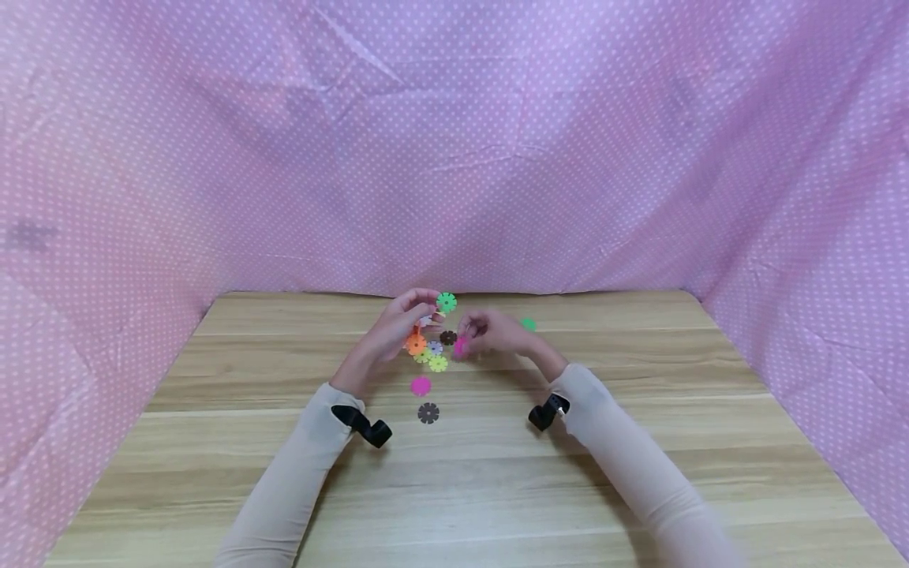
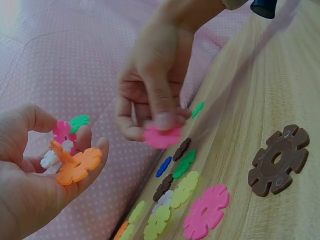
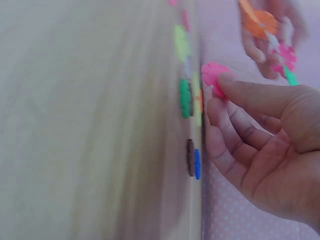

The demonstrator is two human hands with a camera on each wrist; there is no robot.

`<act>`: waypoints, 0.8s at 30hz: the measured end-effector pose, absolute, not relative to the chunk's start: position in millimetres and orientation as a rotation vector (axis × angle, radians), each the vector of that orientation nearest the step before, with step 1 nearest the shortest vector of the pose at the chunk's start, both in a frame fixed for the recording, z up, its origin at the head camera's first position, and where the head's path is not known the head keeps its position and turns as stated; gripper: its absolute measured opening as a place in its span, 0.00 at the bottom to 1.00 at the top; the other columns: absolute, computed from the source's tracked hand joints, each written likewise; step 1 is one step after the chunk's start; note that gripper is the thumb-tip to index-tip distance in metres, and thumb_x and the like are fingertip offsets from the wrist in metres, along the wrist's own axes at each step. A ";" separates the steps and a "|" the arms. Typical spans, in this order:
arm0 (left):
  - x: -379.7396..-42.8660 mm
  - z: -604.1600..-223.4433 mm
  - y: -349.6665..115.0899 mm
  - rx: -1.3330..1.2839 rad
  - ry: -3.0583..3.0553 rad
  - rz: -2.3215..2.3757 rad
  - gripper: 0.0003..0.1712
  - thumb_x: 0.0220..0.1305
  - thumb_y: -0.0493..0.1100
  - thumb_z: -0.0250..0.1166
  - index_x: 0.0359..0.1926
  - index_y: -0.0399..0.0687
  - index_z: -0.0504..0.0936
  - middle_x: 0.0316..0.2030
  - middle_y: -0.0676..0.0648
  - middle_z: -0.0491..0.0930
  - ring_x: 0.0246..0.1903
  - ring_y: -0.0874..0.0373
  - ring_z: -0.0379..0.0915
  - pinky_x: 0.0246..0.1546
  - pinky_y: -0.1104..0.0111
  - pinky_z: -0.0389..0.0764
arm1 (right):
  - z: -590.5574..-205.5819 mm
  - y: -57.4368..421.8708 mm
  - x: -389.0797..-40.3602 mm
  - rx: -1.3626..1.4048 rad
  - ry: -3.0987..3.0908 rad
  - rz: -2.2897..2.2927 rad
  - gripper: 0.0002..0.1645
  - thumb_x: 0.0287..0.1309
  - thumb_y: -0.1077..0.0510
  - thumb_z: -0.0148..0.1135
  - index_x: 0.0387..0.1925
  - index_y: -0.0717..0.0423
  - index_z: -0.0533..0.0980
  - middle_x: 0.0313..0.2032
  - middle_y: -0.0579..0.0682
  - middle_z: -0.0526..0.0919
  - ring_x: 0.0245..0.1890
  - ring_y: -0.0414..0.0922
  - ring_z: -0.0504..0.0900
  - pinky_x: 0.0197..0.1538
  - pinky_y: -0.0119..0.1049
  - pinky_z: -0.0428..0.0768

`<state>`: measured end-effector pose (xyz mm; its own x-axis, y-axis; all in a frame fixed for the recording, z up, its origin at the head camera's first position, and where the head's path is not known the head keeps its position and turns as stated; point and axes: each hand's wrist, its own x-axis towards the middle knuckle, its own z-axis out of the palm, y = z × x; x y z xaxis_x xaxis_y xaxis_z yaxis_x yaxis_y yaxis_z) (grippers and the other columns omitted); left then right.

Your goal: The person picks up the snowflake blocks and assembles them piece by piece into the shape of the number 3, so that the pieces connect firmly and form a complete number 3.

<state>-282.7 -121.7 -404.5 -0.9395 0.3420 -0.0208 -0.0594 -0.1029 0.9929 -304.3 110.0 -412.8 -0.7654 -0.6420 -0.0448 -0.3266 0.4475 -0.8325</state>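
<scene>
My left hand (image 2: 30,185) holds a joined cluster of notched flower-shaped plastic discs above the table. In the left wrist view, the cluster has orange pieces (image 2: 82,169), a white disc (image 2: 48,159), a pink disc (image 2: 62,130) and a green disc (image 2: 80,123). Facing it from the right, my right hand (image 1: 497,330) pinches a single pink disc (image 3: 212,75) between thumb and fingertips. A small gap separates that disc from the cluster. Below the hands, loose discs lie flat on the table.
On the wooden table (image 1: 454,489) lie a brown disc (image 2: 279,160), a pink disc (image 2: 206,212), yellow discs (image 2: 184,190), a blue disc (image 2: 163,166) and others. Another green disc (image 1: 529,324) rests beyond my right wrist. Pink dotted cloth (image 1: 454,158) hangs behind and at both sides.
</scene>
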 end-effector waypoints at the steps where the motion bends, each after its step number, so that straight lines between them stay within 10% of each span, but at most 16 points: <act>1: -282.8 -404.6 -121.8 0.313 1.893 2.127 0.20 0.78 0.35 0.48 0.65 0.33 0.66 0.49 0.49 0.73 0.46 0.59 0.77 0.67 0.47 0.75 | -411.6 110.3 -305.8 -0.807 2.355 -1.276 0.11 0.58 0.69 0.69 0.44 0.64 0.80 0.36 0.56 0.85 0.34 0.42 0.81 0.41 0.35 0.83; 18: -284.8 -405.3 -122.9 0.306 1.868 2.158 0.20 0.77 0.35 0.46 0.65 0.31 0.65 0.48 0.47 0.72 0.45 0.57 0.79 0.68 0.44 0.72 | -403.3 108.5 -314.1 -0.601 2.344 -1.812 0.10 0.61 0.67 0.68 0.44 0.66 0.79 0.35 0.51 0.84 0.39 0.60 0.83 0.44 0.44 0.88; 24: -284.0 -405.1 -123.2 0.292 1.904 2.135 0.21 0.77 0.36 0.47 0.66 0.32 0.65 0.48 0.47 0.72 0.42 0.61 0.79 0.63 0.51 0.79 | -406.1 105.8 -312.4 -0.620 2.329 -1.892 0.10 0.60 0.69 0.68 0.42 0.68 0.79 0.35 0.51 0.85 0.34 0.49 0.85 0.43 0.44 0.88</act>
<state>-284.0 -123.2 -405.1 -0.9445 0.3274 -0.0259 -0.0629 -0.1030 0.9927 -312.4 105.8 -406.1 -0.9153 -0.3550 0.1902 -0.2590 0.1571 -0.9530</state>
